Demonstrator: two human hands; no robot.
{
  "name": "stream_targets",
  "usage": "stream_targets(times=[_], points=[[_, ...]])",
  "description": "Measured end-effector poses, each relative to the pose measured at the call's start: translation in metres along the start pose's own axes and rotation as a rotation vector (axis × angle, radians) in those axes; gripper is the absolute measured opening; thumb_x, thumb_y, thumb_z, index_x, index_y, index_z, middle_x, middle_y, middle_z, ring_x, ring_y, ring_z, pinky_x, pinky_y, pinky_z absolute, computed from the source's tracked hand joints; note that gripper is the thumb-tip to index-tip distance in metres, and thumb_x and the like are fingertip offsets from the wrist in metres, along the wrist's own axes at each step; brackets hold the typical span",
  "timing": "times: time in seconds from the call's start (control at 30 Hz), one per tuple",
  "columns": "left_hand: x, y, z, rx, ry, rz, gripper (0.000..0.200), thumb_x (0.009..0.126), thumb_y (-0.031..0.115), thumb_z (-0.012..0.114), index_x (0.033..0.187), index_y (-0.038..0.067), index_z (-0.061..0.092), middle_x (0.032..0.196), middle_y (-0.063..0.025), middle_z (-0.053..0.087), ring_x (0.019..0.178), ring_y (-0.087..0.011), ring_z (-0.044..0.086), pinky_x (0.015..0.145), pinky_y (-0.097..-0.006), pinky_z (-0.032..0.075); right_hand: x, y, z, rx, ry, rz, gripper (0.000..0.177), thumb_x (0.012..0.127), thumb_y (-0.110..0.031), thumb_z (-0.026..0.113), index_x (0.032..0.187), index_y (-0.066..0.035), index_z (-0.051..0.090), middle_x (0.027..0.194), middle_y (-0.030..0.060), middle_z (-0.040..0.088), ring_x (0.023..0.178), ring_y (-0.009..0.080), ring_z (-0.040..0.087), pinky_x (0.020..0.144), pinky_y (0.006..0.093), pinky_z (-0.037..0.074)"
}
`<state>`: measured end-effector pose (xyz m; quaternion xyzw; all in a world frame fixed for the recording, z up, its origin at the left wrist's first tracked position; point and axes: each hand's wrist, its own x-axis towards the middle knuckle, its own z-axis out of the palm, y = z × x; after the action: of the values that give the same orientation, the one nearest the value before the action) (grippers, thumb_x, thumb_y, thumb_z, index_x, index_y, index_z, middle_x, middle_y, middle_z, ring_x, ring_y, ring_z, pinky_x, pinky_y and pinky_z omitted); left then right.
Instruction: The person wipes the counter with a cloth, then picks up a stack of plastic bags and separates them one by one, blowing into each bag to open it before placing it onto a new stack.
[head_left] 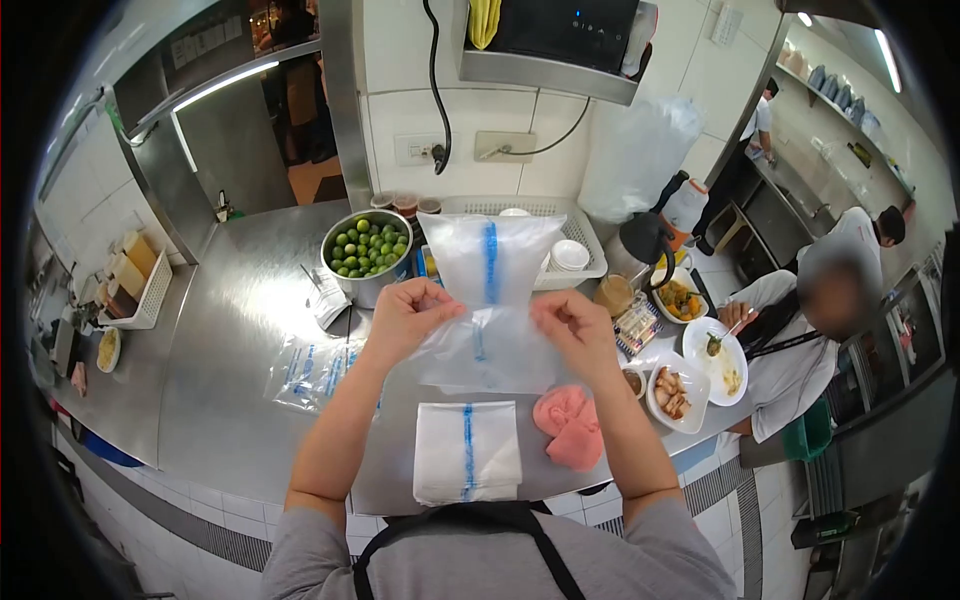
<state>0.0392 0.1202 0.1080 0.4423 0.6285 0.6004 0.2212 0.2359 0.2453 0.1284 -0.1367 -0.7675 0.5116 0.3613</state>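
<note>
The metal pot [362,284] holds green limes [368,247] beyond the hands [418,318].

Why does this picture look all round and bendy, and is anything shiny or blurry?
In the head view, the black, rounded edges and curved floor stripe suggest a very wide lens. Also in the head view, glare whitens part of the metal counter, and a blurry patch covers the head of the person at right.

White tiled wall [480,110] ahead of me, above a shiny stainless-steel counter [230,390]; below, white floor tiles [215,510] with gray grating; tube light [886,60] glowing upper right.
</note>
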Motion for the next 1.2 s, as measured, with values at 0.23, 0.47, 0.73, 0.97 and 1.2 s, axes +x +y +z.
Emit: stream_targets(times=[0.23, 0.47, 0.73, 0.97, 1.2], points=[[-0.005, -0.009, 0.015, -0.603, -0.361, 0.283, 0.029, 0.079, 0.013, 0.064, 0.058, 0.004, 0.046, 0.059, 0.0051, 0.044, 0.053, -0.0024, 0.038, 0.047, -0.0203, 0.03, -0.017, 0.041, 0.021, 0.905, -0.373, -0.122, 0.013, 0.076, -0.013, 0.057, 0.072, -0.004, 0.05, 0.066, 0.0067, 0.05, 0.067, 0.0189, 0.051, 0.069, 0.0332, 0.044], [-0.004, -0.008, 0.006, -0.375, -0.506, 0.004, 0.026, 0.085, 0.016, 0.055, 0.065, 0.001, 0.051, 0.062, -0.0012, 0.051, 0.055, -0.008, 0.047, 0.051, -0.0218, 0.037, -0.001, 0.026, -0.001, 1.0, -0.219, -0.009, 0.014, 0.076, -0.013, 0.057, 0.07, -0.004, 0.047, 0.059, 0.0022, 0.043, 0.051, 0.0121, 0.044, 0.053, 0.0249, 0.04], [0.057, 0.085, 0.0, 0.181, 0.109, 0.066, 0.019, 0.081, 0.018, 0.06, 0.077, 0.0, 0.062, 0.063, 0.0001, 0.055, 0.052, -0.0066, 0.048, 0.048, -0.0209, 0.039, 0.091, -0.032, -0.038, 0.286, 0.081, 0.187, 0.012, 0.08, -0.013, 0.057, 0.082, -0.001, 0.055, 0.068, 0.0027, 0.054, 0.056, 0.0111, 0.053, 0.049, 0.0226, 0.04], [0.09, -0.003, -0.013, -0.7, -0.073, -0.562, 0.019, 0.084, 0.015, 0.053, 0.096, 0.0, 0.058, 0.083, -0.0043, 0.061, 0.068, -0.0146, 0.058, 0.062, -0.0284, 0.048, 0.092, 0.014, -0.019, 0.758, -0.07, 0.667, 0.017, 0.083, -0.008, 0.048, 0.092, 0.003, 0.057, 0.083, 0.0093, 0.061, 0.067, 0.0168, 0.061, 0.061, 0.0291, 0.051], [0.091, -0.086, 0.005, -0.717, -0.257, -0.23, 0.016, 0.085, 0.013, 0.048, 0.089, 0.001, 0.058, 0.077, -0.0051, 0.058, 0.061, -0.0129, 0.056, 0.049, -0.0275, 0.047, 0.075, 0.071, -0.009, 0.896, -0.145, 0.761, 0.022, 0.084, -0.007, 0.046, 0.1, 0.006, 0.053, 0.089, 0.0127, 0.061, 0.077, 0.0185, 0.062, 0.067, 0.032, 0.053]])
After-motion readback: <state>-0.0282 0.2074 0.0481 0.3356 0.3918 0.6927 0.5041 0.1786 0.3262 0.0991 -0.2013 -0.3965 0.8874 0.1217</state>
